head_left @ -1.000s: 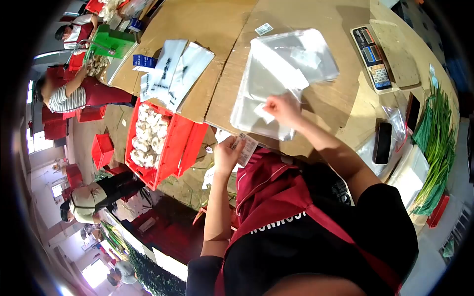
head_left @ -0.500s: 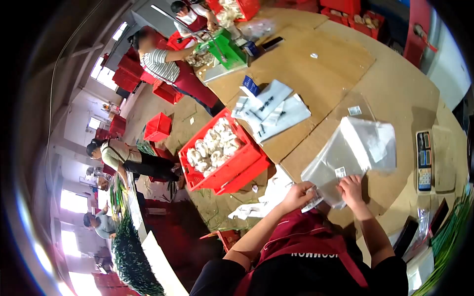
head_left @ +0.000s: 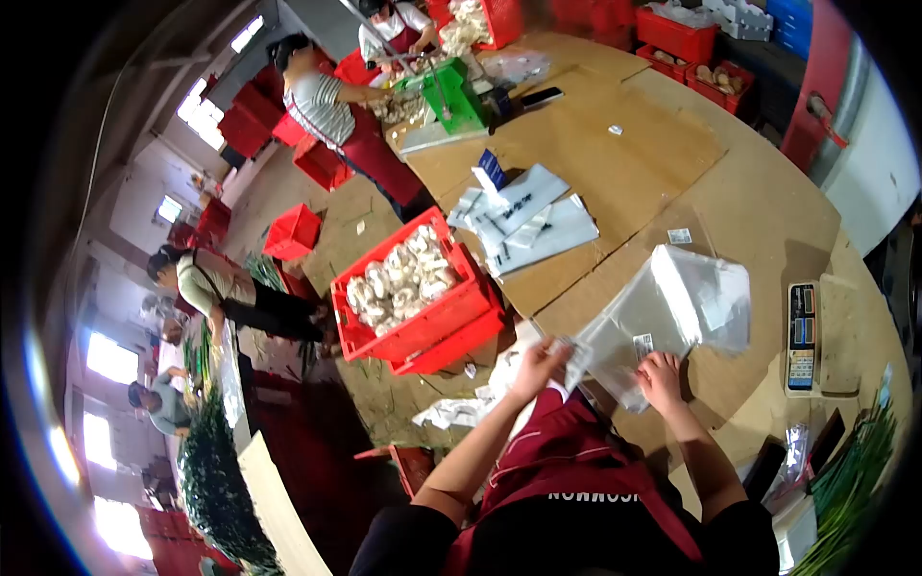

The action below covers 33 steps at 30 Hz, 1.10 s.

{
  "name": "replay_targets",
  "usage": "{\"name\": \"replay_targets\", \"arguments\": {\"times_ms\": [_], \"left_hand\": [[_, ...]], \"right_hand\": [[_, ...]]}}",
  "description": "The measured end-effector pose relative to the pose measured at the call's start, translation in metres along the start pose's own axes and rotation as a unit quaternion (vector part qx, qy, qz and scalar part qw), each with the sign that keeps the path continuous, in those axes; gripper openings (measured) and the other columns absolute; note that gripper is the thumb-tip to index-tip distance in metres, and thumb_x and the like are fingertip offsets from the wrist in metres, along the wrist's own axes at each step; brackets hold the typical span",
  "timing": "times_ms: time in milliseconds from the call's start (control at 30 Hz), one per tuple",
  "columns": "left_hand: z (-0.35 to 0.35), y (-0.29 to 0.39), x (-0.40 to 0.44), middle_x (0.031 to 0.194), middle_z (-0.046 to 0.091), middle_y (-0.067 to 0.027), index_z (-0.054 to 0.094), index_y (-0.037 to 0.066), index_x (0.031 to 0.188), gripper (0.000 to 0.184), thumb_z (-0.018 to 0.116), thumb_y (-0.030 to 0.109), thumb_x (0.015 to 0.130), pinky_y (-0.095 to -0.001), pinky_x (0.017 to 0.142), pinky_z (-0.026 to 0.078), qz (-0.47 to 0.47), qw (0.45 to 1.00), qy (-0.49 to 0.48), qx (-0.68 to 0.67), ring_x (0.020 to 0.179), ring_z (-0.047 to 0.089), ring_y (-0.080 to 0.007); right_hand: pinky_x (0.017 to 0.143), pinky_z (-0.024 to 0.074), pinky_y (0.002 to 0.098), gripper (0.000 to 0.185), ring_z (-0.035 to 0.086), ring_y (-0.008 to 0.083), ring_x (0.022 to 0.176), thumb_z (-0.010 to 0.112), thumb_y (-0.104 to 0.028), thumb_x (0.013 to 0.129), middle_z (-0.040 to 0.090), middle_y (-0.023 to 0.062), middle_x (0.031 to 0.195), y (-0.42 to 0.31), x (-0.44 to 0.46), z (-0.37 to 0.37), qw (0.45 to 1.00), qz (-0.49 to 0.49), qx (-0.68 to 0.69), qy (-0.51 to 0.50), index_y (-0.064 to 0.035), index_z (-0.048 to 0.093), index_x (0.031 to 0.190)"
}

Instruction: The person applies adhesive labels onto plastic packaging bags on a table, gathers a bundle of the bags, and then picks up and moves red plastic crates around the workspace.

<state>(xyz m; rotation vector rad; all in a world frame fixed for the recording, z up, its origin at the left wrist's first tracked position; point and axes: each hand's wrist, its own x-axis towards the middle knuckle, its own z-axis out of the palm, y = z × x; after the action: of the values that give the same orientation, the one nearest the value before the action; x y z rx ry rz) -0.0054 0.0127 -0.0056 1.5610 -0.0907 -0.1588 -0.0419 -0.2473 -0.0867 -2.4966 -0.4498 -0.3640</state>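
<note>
My left hand [head_left: 541, 369] is closed on a strip of printed labels [head_left: 576, 363], whose free end sticks out past the fingers. Clear plastic bags [head_left: 619, 331] lie in a stack at the table's near edge. My right hand [head_left: 660, 380] rests on them with its fingers bent and slightly apart, palm down. Just beyond those fingertips, a small white label [head_left: 642, 344] with a printed code sits on the top bag. Another printed label [head_left: 679, 236] lies farther back on the table side.
A red crate [head_left: 423, 326] of pale mushrooms stands left of the table. Flat printed bags [head_left: 538, 216] lie mid-table, and a scale [head_left: 801, 336] is at right. Green stalks [head_left: 855, 490] lie lower right. Co-workers stand at a green crate [head_left: 456, 96] and by the leafy bundles.
My left hand has swung outward, away from my body, with the label strip. My right hand has drawn slightly back from the label on the bag. The whole view has shifted a little.
</note>
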Motion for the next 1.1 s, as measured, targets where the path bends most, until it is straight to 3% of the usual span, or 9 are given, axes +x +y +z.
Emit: {"name": "replay_targets", "arguments": {"times_ms": [67,133,167,233,500,633,800,867,1100], "left_hand": [[-0.022,0.0,0.011,0.063,0.049,0.0037,0.055,0.004,0.077,0.015,0.058,0.018,0.081,-0.0223,0.049,0.034,0.003,0.991,0.13,0.045,0.056,0.041,-0.0047],[-0.039,0.022,0.019,0.056,0.039,0.0049,0.048,0.009,0.068,0.017,0.057,0.016,0.08,-0.0247,0.047,0.035,-0.054,0.97,0.208,-0.113,0.051,0.036,-0.0054],[-0.059,0.019,0.02,0.059,0.049,-0.0004,0.051,0.006,0.079,0.016,0.049,0.021,0.085,-0.0252,0.043,0.038,-0.059,0.974,0.169,-0.139,0.048,0.046,-0.0111],[-0.066,0.024,0.024,0.08,0.061,-0.0097,0.052,0.002,0.096,0.024,0.043,0.023,0.087,-0.0332,0.061,0.05,-0.053,0.931,0.183,-0.31,0.068,0.06,-0.0199],[-0.099,-0.004,-0.002,0.088,0.061,-0.0104,0.052,0.001,0.101,0.025,0.047,0.02,0.086,-0.0371,0.074,0.049,-0.112,0.837,0.291,-0.45,0.079,0.06,-0.0218],[-0.091,0.001,-0.019,0.09,0.06,-0.0087,0.052,0.002,0.1,0.023,0.048,0.02,0.086,-0.0338,0.078,0.047,-0.129,0.837,0.307,-0.434,0.082,0.059,-0.02],[-0.073,0.011,-0.03,0.088,0.057,-0.0057,0.052,0.003,0.092,0.013,0.048,0.012,0.085,-0.0301,0.073,0.045,-0.122,0.846,0.279,-0.437,0.08,0.056,-0.0164],[-0.073,0.004,-0.034,0.087,0.057,-0.0047,0.052,0.003,0.092,0.013,0.049,0.013,0.084,-0.0293,0.072,0.045,-0.119,0.86,0.27,-0.416,0.079,0.056,-0.0158],[-0.044,-0.003,-0.068,0.066,0.054,-0.0015,0.052,0.002,0.074,0.009,0.044,0.005,0.078,-0.0191,0.056,0.037,-0.065,0.927,0.215,-0.301,0.058,0.046,-0.0061]], "right_hand": [[0.076,0.0333,0.0383,0.016,0.045,0.0258,0.082,0.066,-0.019,0.067,0.051,0.0039,0.086,-0.004,0.004,-0.005,1.0,-0.015,-0.004,-0.007,-0.0108,0.056,0.075],[0.077,0.0335,0.0384,0.014,0.046,0.0259,0.085,0.065,-0.021,0.068,0.051,0.0044,0.089,-0.003,-0.003,-0.001,1.0,-0.022,-0.01,-0.017,-0.0118,0.056,0.074],[0.077,0.0336,0.0385,0.014,0.047,0.0259,0.086,0.065,-0.022,0.069,0.052,0.0045,0.089,0.001,-0.004,0.003,0.999,-0.02,-0.017,-0.029,-0.0122,0.056,0.074],[0.076,0.0344,0.0376,0.013,0.047,0.0257,0.084,0.065,-0.022,0.069,0.052,0.0046,0.088,0.001,0.0,0.006,0.999,-0.022,-0.013,-0.024,-0.0123,0.057,0.073],[0.071,0.0387,0.035,0.01,0.05,0.0252,0.079,0.062,-0.013,0.073,0.054,0.0073,0.085,0.013,0.004,0.018,0.996,0.026,0.085,-0.025,-0.0045,0.059,0.076],[0.072,0.0428,0.0307,0.011,0.053,0.0234,0.086,0.06,-0.01,0.075,0.055,0.0083,0.084,-0.029,0.029,0.004,0.958,0.148,0.241,-0.052,-0.0025,0.059,0.083],[0.076,0.0415,0.0295,0.011,0.054,0.021,0.086,0.061,-0.012,0.074,0.055,0.0061,0.092,-0.082,0.055,0.001,0.969,0.025,0.226,-0.091,-0.0055,0.059,0.083],[0.083,0.036,0.0315,0.013,0.053,0.0202,0.088,0.063,-0.015,0.072,0.054,0.0038,0.095,-0.092,0.059,-0.002,0.986,-0.051,0.121,-0.099,-0.0086,0.059,0.082],[0.092,0.0255,0.0358,0.032,0.045,0.0178,0.104,0.07,-0.026,0.06,0.052,0.0007,0.11,-0.019,0.012,-0.011,0.993,0.016,-0.057,-0.098,-0.013,0.06,0.088]]}}
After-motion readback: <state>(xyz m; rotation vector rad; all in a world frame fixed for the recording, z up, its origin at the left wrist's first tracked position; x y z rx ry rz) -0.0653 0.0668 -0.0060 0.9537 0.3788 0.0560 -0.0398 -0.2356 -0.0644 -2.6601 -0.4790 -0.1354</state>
